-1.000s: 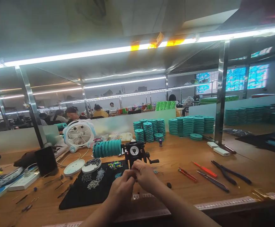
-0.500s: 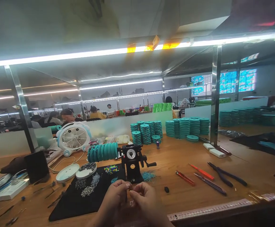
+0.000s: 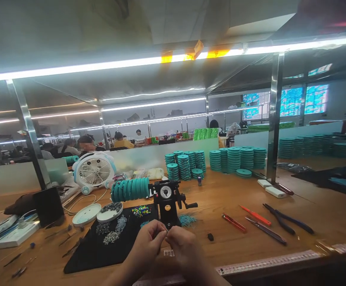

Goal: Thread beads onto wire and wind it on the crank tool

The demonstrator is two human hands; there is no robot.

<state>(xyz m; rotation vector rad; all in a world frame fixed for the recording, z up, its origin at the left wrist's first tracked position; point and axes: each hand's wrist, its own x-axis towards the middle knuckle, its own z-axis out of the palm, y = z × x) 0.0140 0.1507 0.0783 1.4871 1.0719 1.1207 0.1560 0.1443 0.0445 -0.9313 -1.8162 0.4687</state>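
Observation:
My left hand [image 3: 149,240] and my right hand [image 3: 183,242] meet fingertip to fingertip near the table's front edge. Both are closed in a pinch; what lies between the fingertips is too small to make out. Just beyond them stands a black winding machine [image 3: 167,204] with a round dial, a crank on its right and a row of teal spools [image 3: 130,190] on its left. Beside the left hand is a black mat [image 3: 86,254] bearing silver beads [image 3: 111,237] and coloured beads [image 3: 141,211]. Teal thread bits [image 3: 187,220] lie at the machine's base.
Pliers [image 3: 287,220], tweezers [image 3: 266,230] and two red-handled tools [image 3: 234,223] lie at the right. Stacked teal spools [image 3: 234,161] line the back. A white fan [image 3: 95,171] and round dishes [image 3: 86,215] are at the left. A metal post [image 3: 274,119] rises at right; people sit beyond the partition.
The fingers of both hands have drawn closer together, and the right hand's fingers have curled in more. The camera view has shifted slightly.

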